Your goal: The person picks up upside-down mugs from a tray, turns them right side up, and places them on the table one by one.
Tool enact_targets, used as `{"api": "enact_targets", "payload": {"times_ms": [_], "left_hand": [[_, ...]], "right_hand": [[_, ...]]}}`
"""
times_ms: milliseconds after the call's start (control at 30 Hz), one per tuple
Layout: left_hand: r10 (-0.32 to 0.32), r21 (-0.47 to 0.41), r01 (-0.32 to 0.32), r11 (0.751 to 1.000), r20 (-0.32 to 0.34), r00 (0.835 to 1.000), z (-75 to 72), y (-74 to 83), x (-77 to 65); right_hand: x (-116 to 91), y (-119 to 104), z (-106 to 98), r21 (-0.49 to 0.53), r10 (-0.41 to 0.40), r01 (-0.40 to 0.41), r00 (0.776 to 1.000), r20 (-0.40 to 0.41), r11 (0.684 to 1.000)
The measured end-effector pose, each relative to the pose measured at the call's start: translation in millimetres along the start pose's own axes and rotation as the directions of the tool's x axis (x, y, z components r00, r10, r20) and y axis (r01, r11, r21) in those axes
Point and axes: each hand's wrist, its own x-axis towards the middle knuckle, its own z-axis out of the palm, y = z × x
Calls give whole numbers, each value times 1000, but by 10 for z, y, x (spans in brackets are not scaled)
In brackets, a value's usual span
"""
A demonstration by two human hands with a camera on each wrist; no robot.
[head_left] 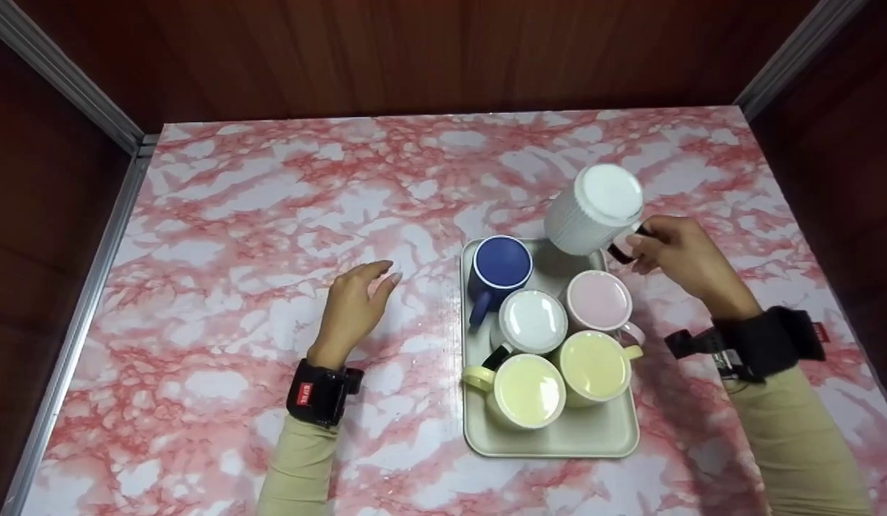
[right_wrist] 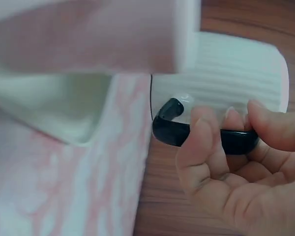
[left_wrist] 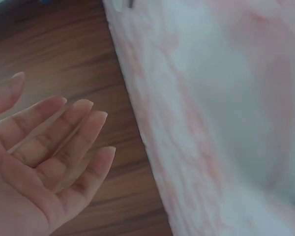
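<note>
My right hand [head_left: 680, 251] grips the black handle [right_wrist: 172, 132] of a white ribbed mug [head_left: 586, 215], fingers curled round it. The mug is tilted and overlaps the back right corner of a cream tray [head_left: 558, 446] in the head view. Several mugs stand on the tray: a blue one [head_left: 502, 262] at the back left, a white one [head_left: 533, 322] in the middle, a pink one [head_left: 599, 301] to its right, and two yellow mugs [head_left: 527, 390] toward the front. Left of the tray, my left hand [head_left: 351, 308] holds nothing; its fingers are spread and slightly bent.
A table [head_left: 221, 287] with a red and white marbled top lies under everything. Dark reddish-brown panels [head_left: 443, 57] rise behind it and at both sides. A metal rail [head_left: 92, 301] runs along the left edge.
</note>
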Motion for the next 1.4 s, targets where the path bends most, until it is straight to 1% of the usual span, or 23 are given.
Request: {"api": "enact_targets", "payload": {"times_ms": [67,100,167,200,300,433,567,633,667,700,733,767,800,833,900,967,1000,1033,1067,1133,1200,1300,1400], "left_hand": [[14,-14,-14,1000,-7,1000,-6,80,-5],[23,-21,-23,999,-11,1000,-8,125,-6],[38,-40,-38,998,-10,999,-8,228,-10],[44,-54,-45,998,-4,999,-5,282,-14],[45,-120,-39,992,51,998,14,454,-34],[79,-234,-44,971,146,986,62,677,-72],[136,-379,-29,925,260,956,141,859,-92],[130,-450,31,892,321,938,191,937,-94],[121,-491,71,868,348,930,213,976,-94],[110,-537,115,836,369,923,237,1013,-95],[96,-586,164,794,387,917,261,1049,-94],[78,-637,220,739,405,911,284,1084,-96],[57,-686,280,672,425,904,305,1117,-101],[38,-732,338,591,444,895,326,1149,-106],[7,-803,442,399,485,875,365,1205,-123],[-21,-829,514,222,523,852,399,1247,-143],[-32,-831,537,148,538,842,417,1260,-153],[-41,-831,548,90,547,836,435,1273,-158],[-45,-831,555,41,553,832,453,1284,-163],[-66,-828,560,-22,560,826,484,1303,-167],[-84,-826,561,-61,564,822,514,1320,-169],[-112,-827,553,-101,562,820,543,1341,-175],[-120,-830,544,-122,556,823,550,1345,-188]], "right_hand": [[-70,-82,-26,88,-6,8,1000,-22,996],[-105,-114,-30,160,-12,16,1000,-26,987],[-173,-172,-13,324,-30,38,999,-30,945],[-207,-198,3,407,-45,52,999,-25,912],[-312,-262,82,625,-78,64,997,-5,778],[-444,-314,207,772,-135,56,990,39,633],[-544,-353,338,869,-231,1,964,130,494],[-583,-382,409,901,-270,-40,948,171,433],[-602,-402,447,911,-283,-56,941,185,408],[-620,-420,486,922,-298,-71,934,196,382],[-637,-441,525,930,-312,-82,928,202,359],[-652,-462,564,935,-324,-89,923,207,344],[-664,-482,601,942,-345,-97,914,212,322],[-676,-501,636,947,-361,-103,907,215,305],[-695,-532,698,955,-394,-116,892,221,274],[-703,-547,750,960,-421,-121,879,222,254],[-706,-551,772,962,-431,-124,875,222,244],[-708,-551,791,963,-436,-126,872,221,237],[-710,-549,807,964,-438,-128,871,222,234],[-711,-545,836,963,-435,-130,872,225,238],[-713,-539,864,960,-421,-134,877,231,247],[-713,-532,904,957,-406,-136,883,235,258],[-709,-533,942,959,-405,-130,886,226,251]]}}
